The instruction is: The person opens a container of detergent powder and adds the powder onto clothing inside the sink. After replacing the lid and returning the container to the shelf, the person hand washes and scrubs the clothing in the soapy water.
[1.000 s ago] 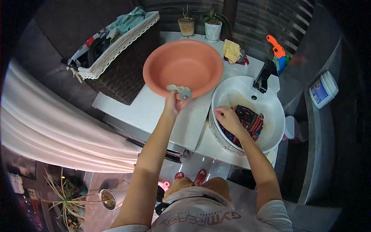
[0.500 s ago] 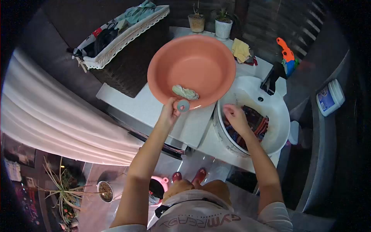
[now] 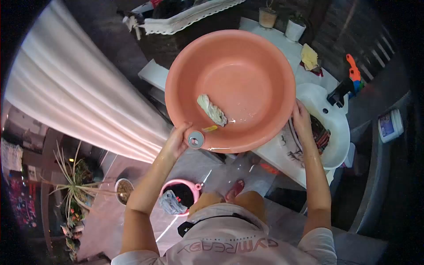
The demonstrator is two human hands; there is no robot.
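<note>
A large salmon-coloured plastic basin (image 3: 229,75) is held up between my two hands, its front edge out past the counter. My left hand (image 3: 176,140) grips the rim beside the round hanging hole at the front left. On the right side, my right hand (image 3: 301,119) is closed round the rim, its fingers partly hidden by the basin. Inside, a twisted pale cloth (image 3: 212,110) lies near the front left, with a few wet glints on the bottom. Right of the basin, the white sink (image 3: 339,152) holds dark and reddish clothes (image 3: 321,132), partly covered by my right arm.
A black faucet (image 3: 340,92) stands at the sink. A yellow cloth (image 3: 309,57) and two potted plants (image 3: 295,31) sit on the counter. On the floor is a pink tub (image 3: 194,187) of clothes. A pale curtain (image 3: 88,97) hangs left; a lined basket (image 3: 190,22) stands behind.
My right hand has left the sink and taken the basin's right rim. The basin has been lifted off the counter and drawn closer. The view has shifted left.
</note>
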